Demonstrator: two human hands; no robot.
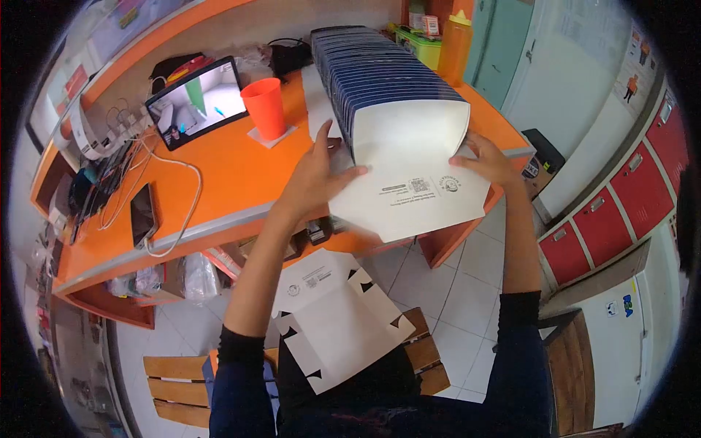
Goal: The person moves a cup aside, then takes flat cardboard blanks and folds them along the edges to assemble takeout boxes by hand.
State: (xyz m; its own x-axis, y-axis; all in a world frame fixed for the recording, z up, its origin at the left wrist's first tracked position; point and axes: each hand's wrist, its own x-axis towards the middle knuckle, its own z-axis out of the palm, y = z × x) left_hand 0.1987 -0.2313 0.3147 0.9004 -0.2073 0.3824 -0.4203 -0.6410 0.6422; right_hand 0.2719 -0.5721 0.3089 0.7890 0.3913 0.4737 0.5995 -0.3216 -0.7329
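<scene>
At the near end of a long nested row of dark blue cardboard boxes [383, 69] is a white-lined cardboard box [409, 135]. Its printed flap [409, 208], with a QR code and logo, hangs toward me over the table's edge. My left hand [314, 175] is at the box's left side, thumb on the flap and fingers partly hidden. On the right side, my right hand [485, 160] grips the box edge with fingers bent around it. A flat unfolded box sheet [343, 314], white with dark notches, lies across my lap.
On the orange table [226, 193] are a tablet [197, 102], an orange cup [264, 109], a phone [144, 215] with a white cable, and a yellow squeeze bottle [456, 51]. Red lockers [610, 226] stand to the right. Beneath me is a slatted wooden bench [175, 390].
</scene>
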